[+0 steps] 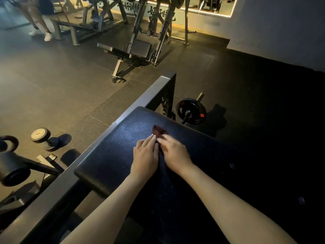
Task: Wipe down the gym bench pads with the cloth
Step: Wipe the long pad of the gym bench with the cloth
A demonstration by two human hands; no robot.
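Two hands work the middle of the surface (109,155): left hand (146,154) flat, fingers straight; right hand (173,152), blurred, clutching the dark red cloth (159,130), its long axis pointing toward the far edge.

**Dim gym, warm glow far ahead**

Light comes from a warm strip (211,12) far ahead, and the right side sinks into near-black. A pale sheen lies on the bench pad (112,152). The right hand (173,150) and cloth (159,130) are motion-blurred (the left hand (146,154) is sharper).
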